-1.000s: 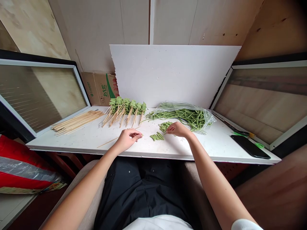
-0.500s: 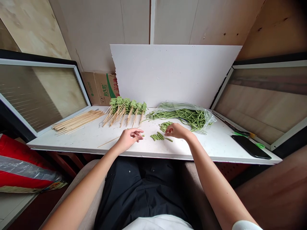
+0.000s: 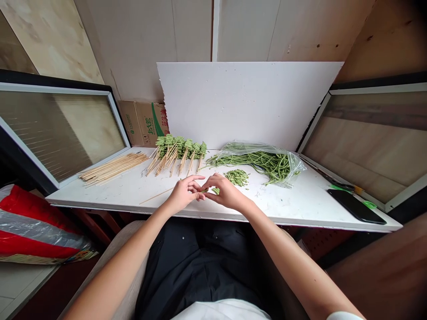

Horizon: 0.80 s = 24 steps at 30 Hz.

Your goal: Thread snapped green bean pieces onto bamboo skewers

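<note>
My left hand (image 3: 185,194) is closed round a thin wooden skewer (image 3: 156,195), whose long end sticks out to the left, low over the table. My right hand (image 3: 224,192) meets it fingertip to fingertip, pinching a short piece of green bean (image 3: 204,190) at the skewer's hidden tip. Partly covered by the right hand, more cut bean pieces (image 3: 216,191) lie on the table. Just beyond that hand is a small heap of cut beans (image 3: 236,177).
Filled bean skewers (image 3: 180,149) are stacked at the back, right of a pile of bare skewers (image 3: 113,168). Long green beans (image 3: 260,161) lie in a clear plastic bag. Scissors (image 3: 342,186) and a black phone (image 3: 356,206) are at the right, on the white table (image 3: 283,206).
My right hand has moved left from the row of cut beans to my left hand, bringing a bean piece. My left hand stays in about the same place with the skewer.
</note>
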### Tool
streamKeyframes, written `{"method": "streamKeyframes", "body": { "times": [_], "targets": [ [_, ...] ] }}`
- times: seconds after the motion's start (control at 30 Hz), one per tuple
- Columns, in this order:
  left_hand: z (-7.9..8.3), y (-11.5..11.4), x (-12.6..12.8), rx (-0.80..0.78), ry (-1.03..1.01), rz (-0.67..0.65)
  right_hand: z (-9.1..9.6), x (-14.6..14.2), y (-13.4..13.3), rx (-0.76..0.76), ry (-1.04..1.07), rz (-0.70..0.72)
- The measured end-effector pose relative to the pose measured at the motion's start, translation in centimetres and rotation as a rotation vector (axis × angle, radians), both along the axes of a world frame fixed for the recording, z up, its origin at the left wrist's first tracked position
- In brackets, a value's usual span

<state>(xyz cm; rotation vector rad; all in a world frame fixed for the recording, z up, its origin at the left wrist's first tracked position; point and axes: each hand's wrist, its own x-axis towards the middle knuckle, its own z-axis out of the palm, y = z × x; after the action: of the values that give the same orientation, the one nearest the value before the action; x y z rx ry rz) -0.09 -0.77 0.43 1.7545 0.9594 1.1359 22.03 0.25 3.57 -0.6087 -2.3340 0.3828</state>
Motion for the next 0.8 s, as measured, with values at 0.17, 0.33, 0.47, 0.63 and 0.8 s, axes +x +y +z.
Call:
{"method": "streamKeyframes", "body": {
  "times": [0.17,0.33,0.47,0.63,0.8],
  "targets": [
    [0.4,0.2,-0.6,0.043,0.11,0.034,0.4,1.0,0.8,0.0,0.046,-0.037],
    [1.2,0.2,-1.0,0.107,0.156,0.143,0.7,1.8,1.3,0.023,0.076,-0.094],
    [1.4,-0.2,-0.7,0.17,0.179,0.174,0.3,1.2,1.2,0.123,0.043,-0.054],
    [1.3,-0.2,-0.6,0.211,0.22,0.151,-0.6,0.5,1.2,0.227,0.064,-0.067],
    [1.0,-0.1,-0.7,0.222,0.269,0.098,-0.9,0.2,1.2,0.309,0.059,-0.104]
  ]
}}
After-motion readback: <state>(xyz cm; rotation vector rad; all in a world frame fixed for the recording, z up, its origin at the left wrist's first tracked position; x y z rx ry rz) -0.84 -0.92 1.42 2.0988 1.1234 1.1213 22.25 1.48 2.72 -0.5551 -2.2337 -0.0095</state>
